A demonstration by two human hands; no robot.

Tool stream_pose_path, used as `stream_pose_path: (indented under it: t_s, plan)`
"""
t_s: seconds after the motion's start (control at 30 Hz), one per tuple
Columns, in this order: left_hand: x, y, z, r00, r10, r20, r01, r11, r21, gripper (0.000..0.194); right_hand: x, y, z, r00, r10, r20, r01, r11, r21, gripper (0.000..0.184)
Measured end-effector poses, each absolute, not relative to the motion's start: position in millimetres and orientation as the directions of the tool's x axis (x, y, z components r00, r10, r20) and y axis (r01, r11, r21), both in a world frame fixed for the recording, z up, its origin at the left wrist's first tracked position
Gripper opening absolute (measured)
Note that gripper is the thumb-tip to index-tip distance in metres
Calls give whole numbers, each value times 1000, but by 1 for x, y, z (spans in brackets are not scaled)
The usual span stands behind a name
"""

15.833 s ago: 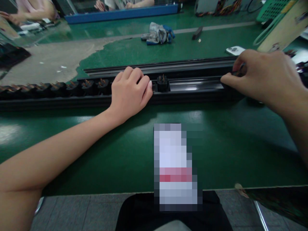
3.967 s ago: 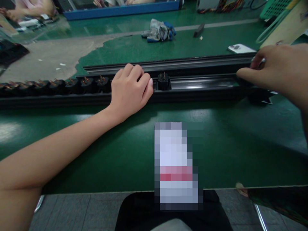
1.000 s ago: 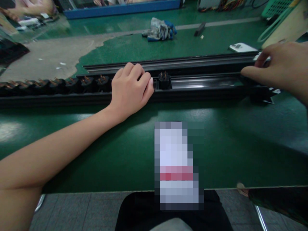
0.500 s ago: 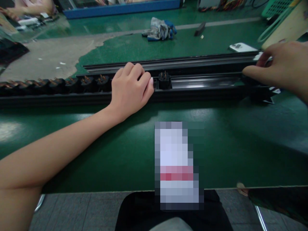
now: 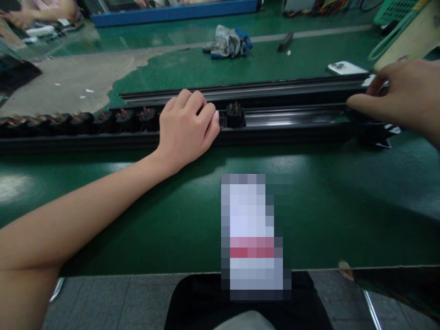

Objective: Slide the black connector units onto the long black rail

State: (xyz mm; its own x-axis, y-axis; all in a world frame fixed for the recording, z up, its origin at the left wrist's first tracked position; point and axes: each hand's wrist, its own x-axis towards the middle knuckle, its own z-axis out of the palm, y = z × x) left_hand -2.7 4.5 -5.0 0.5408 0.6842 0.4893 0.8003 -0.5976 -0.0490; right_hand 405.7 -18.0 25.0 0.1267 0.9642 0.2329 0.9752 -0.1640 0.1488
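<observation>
Rail (image 5: 282,139), black and metal-tracked, runs across the green bench mat (image 5: 330,206) in front of the person. Left hand (image 5: 187,128) sits on the rail's near side with its fingers curled together and knuckles up, the little-finger edge just beside a single connector (image 5: 234,117). Nothing shows in its grip, though the curled fingers hide what lies beneath them. That connector stands upright in the track, its brass pins pointing up. Left of the hand, a row of matching connectors (image 5: 123,120) sits along the rail, touching one another or nearly so.

Right hand (image 5: 402,91) is at the rail's far right end, its thumb lying along the track and its fingers bent over the back edge. A pale piece (image 5: 373,81) shows by the fingertips, but I cannot tell whether they are pinching it.

Beyond the rail lie a work glove (image 5: 228,43), a black bar (image 5: 285,42) and a phone (image 5: 345,68). Farther beyond it, at the left, a co-worker's hand (image 5: 17,13) shows. On the near side, a blurred patch (image 5: 252,233) hides whatever lies on the mat.
</observation>
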Motion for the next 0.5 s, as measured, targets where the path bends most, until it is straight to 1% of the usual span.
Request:
stream_pose_path:
  t_s: [0.17,0.3,0.5]
  plan:
    - [-5,6,-7,560,659,502,776,-629,-41,45,414,-15,22,118,964,238,970,-163,179,50]
    - [-5,6,-7,564,653,505,773,-632,-46,45,421,-13,19,94,963,253,978,-137,157,49]
    - [-3,3,-4,551,685,477,802,-592,-76,45,419,-13,22,130,966,224,976,-165,144,51]
